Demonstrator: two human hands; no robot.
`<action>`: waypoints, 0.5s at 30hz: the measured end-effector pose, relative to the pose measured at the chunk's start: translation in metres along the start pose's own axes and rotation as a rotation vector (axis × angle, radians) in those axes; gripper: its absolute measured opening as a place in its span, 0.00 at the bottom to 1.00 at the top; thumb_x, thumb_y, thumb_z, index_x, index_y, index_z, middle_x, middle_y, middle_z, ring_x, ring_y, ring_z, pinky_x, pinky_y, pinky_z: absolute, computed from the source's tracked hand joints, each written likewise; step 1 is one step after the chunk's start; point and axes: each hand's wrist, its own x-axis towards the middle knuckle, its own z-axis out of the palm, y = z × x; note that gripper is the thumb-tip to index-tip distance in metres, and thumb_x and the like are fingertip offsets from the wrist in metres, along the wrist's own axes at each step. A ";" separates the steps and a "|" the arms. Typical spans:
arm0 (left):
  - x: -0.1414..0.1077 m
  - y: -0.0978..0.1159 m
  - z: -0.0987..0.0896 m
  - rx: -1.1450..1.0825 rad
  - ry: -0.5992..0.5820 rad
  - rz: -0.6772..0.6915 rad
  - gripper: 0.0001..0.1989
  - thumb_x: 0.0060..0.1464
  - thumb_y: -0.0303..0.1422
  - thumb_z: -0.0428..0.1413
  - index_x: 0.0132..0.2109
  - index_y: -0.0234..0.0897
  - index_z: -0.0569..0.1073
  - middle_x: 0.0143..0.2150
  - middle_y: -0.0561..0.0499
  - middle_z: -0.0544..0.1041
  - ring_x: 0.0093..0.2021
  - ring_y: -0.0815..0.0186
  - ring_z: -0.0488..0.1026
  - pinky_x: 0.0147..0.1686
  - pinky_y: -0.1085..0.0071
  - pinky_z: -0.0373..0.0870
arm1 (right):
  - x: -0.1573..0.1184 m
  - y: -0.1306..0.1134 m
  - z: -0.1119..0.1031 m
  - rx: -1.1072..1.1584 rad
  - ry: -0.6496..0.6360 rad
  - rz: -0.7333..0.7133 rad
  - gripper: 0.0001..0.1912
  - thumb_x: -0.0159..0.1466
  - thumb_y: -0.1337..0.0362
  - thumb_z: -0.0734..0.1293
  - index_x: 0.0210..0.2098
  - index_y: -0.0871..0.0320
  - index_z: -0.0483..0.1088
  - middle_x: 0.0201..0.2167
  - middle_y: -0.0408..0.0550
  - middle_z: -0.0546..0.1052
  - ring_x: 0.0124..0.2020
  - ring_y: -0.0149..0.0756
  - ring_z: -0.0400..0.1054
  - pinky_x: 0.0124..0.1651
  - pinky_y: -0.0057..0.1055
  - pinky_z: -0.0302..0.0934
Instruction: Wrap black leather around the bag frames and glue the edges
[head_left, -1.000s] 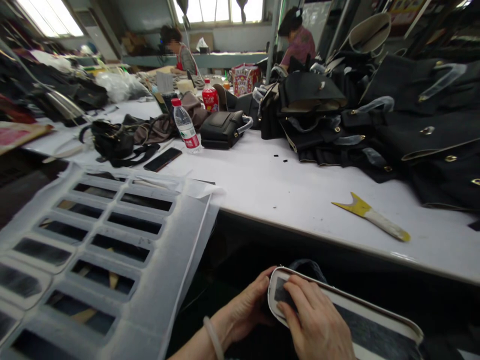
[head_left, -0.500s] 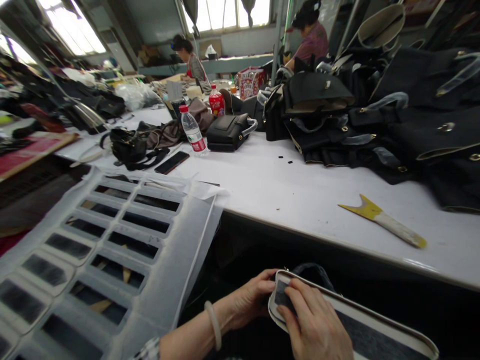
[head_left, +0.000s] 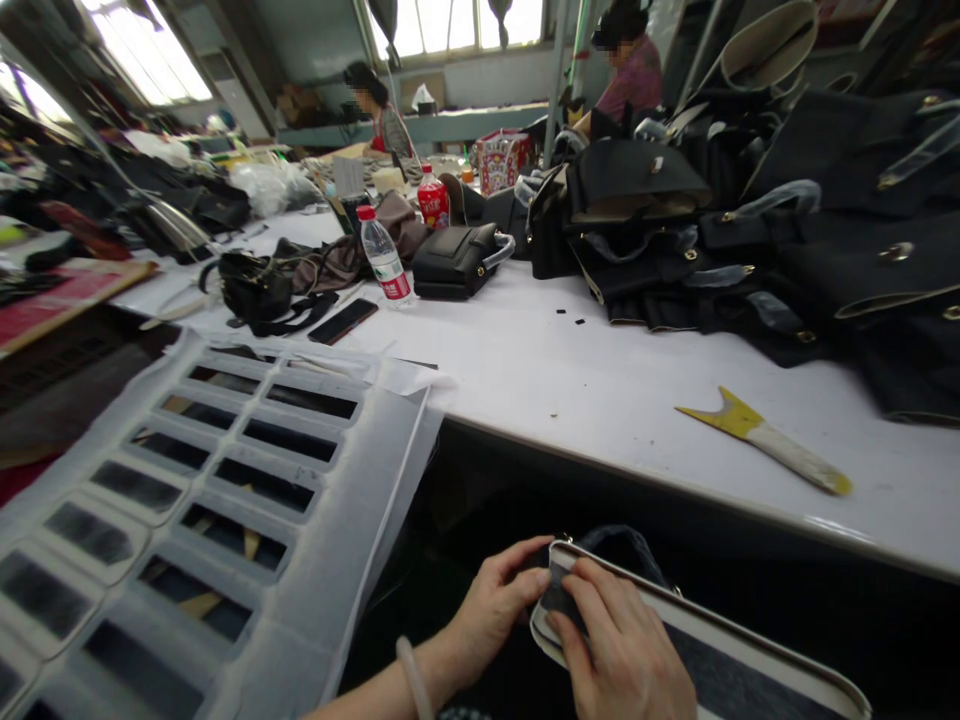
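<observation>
A handbag (head_left: 765, 640) lies low at the front, its long face toward me, with a raised cream rim around a dark grey panel (head_left: 720, 665). Behind it shows a plastic-wrapped handle (head_left: 626, 545). My left hand (head_left: 491, 600) grips the bag's left end, thumb at the rim and the other fingers partly hidden behind. My right hand (head_left: 626, 640) is closed over the same end, its bent fingertips pressing on the grey panel. What lies under the right palm is hidden.
At left a translucent slotted tray (head_left: 300, 520) holds several cream-edged pieces. On the white table (head_left: 487, 350) are a yellow notched tool (head_left: 765, 440), a phone (head_left: 343, 322), a water bottle (head_left: 386, 262) and a small black bag (head_left: 454, 262). Black bags (head_left: 637, 200) pile up right. Two people sit beyond.
Both hands and the bag have shifted slightly left. My left wrist has moved a little lower and left. The right fingers stay bent at the panel's end; the table items are unmoved.
</observation>
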 end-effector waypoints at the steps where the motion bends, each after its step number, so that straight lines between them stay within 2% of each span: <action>1: -0.001 -0.001 0.000 0.041 0.007 0.032 0.23 0.55 0.40 0.61 0.56 0.38 0.74 0.52 0.45 0.79 0.53 0.55 0.74 0.55 0.61 0.67 | 0.000 -0.001 0.000 0.007 -0.005 0.002 0.13 0.65 0.63 0.64 0.48 0.58 0.70 0.49 0.50 0.77 0.47 0.41 0.71 0.49 0.35 0.61; 5: 0.000 -0.003 0.004 0.174 0.046 0.167 0.21 0.59 0.42 0.58 0.57 0.38 0.74 0.52 0.46 0.79 0.53 0.56 0.74 0.54 0.64 0.69 | 0.004 -0.005 -0.002 0.011 0.003 0.030 0.13 0.66 0.62 0.63 0.48 0.58 0.70 0.49 0.49 0.77 0.47 0.40 0.71 0.49 0.34 0.60; 8: 0.003 0.001 0.008 0.233 0.043 0.220 0.20 0.60 0.42 0.57 0.56 0.38 0.75 0.52 0.47 0.80 0.51 0.57 0.75 0.53 0.66 0.70 | 0.007 -0.008 -0.003 -0.008 0.037 0.072 0.12 0.67 0.62 0.61 0.48 0.57 0.70 0.49 0.49 0.77 0.48 0.41 0.71 0.50 0.36 0.59; 12: 0.002 0.007 0.007 0.209 0.002 0.202 0.18 0.61 0.40 0.55 0.55 0.38 0.76 0.51 0.47 0.80 0.53 0.56 0.74 0.55 0.64 0.69 | 0.006 -0.009 -0.007 -0.005 0.050 0.099 0.11 0.68 0.61 0.62 0.47 0.57 0.70 0.48 0.47 0.78 0.47 0.39 0.72 0.49 0.34 0.61; 15: -0.002 0.006 0.006 0.064 -0.027 0.126 0.19 0.62 0.39 0.55 0.57 0.38 0.74 0.56 0.47 0.78 0.58 0.54 0.71 0.61 0.59 0.63 | 0.006 -0.010 -0.013 0.026 0.045 0.109 0.15 0.67 0.60 0.62 0.51 0.55 0.69 0.48 0.46 0.78 0.48 0.36 0.72 0.49 0.31 0.63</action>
